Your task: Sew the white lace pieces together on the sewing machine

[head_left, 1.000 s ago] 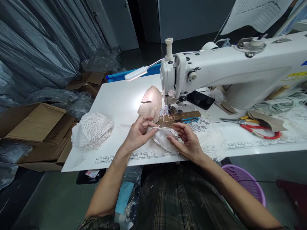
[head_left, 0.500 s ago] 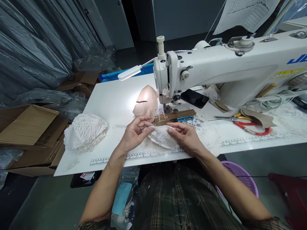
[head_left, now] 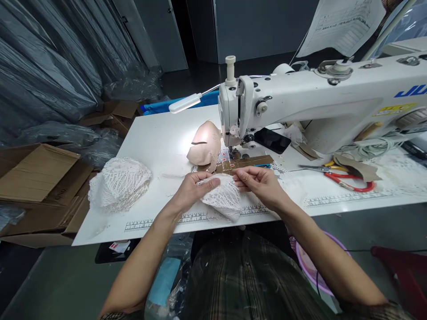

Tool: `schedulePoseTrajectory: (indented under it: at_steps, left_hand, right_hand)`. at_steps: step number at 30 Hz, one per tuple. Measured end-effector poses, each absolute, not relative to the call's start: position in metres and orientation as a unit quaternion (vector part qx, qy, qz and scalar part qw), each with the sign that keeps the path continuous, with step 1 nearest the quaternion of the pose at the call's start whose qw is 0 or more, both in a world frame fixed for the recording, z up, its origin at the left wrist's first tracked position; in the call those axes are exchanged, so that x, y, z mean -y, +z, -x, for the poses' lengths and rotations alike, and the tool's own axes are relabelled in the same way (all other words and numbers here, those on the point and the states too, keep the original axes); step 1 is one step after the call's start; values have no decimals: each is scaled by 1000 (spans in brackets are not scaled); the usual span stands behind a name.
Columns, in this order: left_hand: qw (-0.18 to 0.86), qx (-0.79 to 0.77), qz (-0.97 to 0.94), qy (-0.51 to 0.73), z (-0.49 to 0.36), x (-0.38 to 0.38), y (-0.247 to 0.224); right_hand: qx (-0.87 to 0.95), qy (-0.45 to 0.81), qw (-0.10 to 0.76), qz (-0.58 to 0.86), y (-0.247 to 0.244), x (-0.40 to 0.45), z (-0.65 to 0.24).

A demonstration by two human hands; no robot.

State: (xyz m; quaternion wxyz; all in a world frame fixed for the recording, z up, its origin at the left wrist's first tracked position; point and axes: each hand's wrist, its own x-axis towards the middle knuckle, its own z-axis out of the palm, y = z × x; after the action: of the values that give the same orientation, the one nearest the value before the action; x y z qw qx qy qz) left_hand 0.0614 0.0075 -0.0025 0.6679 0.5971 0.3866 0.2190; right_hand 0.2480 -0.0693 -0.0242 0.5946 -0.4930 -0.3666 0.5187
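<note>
A white lace piece (head_left: 222,195) hangs between my hands at the front of the sewing table. My left hand (head_left: 196,189) is closed on its upper left edge, thumb on top. At its upper right corner, my right hand (head_left: 255,182) pinches the edge, the fingertips partly hidden. Just beyond lie a brown strip (head_left: 247,163) and a blue-handled tool (head_left: 263,166), largely covered by my right hand. A pinkish moulded cup (head_left: 204,142) with a dark slit sits left of the needle of the white sewing machine (head_left: 283,100).
Stacked white lace pieces (head_left: 120,184) lie at the table's left. Red-handled scissors (head_left: 350,180) and a black phone (head_left: 271,139) are to the right. A printed ruler (head_left: 196,218) runs along the front edge. Cardboard boxes (head_left: 40,178) stand left of the table.
The lace piece has turned and now hangs lower, showing more of its face. My right hand has shifted slightly right and up, covering more of the blue-handled tool. The view has shifted slightly.
</note>
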Motion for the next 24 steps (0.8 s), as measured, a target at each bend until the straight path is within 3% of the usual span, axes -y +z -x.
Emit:
schedulePoseTrajectory:
  at_steps: [3, 6, 9, 11, 14, 24]
  left_hand:
    - [701, -386, -547, 245, -58, -11, -1]
    - [711, -398, -516, 264, -56, -14, 0]
    - [717, -411, -495, 268, -55, -17, 0]
    - [721, -412, -488, 269, -55, -17, 0]
    - [728, -407, -478, 275, -55, -18, 0]
    - [746, -385, -480, 254, -54, -16, 0]
  right_hand:
    - [390, 513, 582, 496, -25, 64, -268]
    - [523, 345, 520, 580, -26, 58, -295]
    - [644, 92, 363, 667, -30, 50, -317]
    - [688, 21, 263, 676, -35, 45, -326]
    - [715, -4, 200, 670, -42, 40, -330]
    - [776, 27, 203, 596, -45, 40, -340]
